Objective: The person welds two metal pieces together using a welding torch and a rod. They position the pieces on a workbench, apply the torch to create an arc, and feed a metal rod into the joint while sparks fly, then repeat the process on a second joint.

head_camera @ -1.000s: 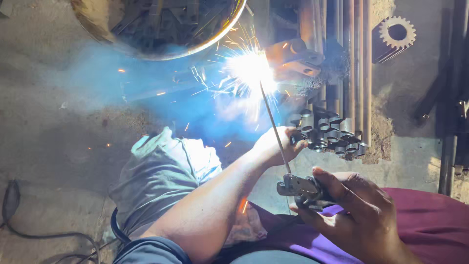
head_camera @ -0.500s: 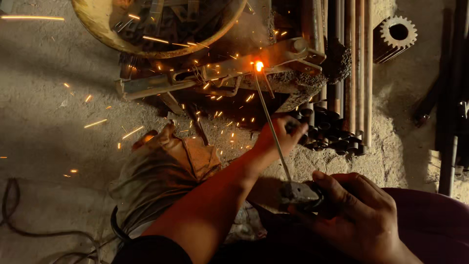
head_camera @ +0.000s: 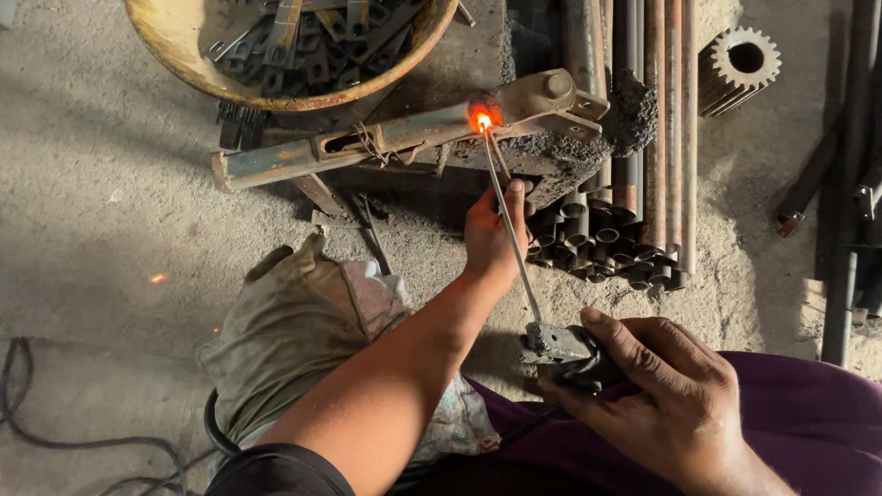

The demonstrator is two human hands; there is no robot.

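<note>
From the head camera we see our right hand (head_camera: 675,404) clenched round the electrode holder (head_camera: 562,349), near us at the right, while our left hand (head_camera: 493,234) steadies the welding rod (head_camera: 514,248) between its fingertips about midway up. The rod's far tip touches a glowing orange spot (head_camera: 480,119) on the steel bar (head_camera: 395,138), which lies across the floor beyond both hands. That spot looks freshly fused, though we cannot tell how much of the joint remains. A yellow bowl of metal pieces (head_camera: 184,46) sits farther left, short tubes (head_camera: 597,234) right.
</note>
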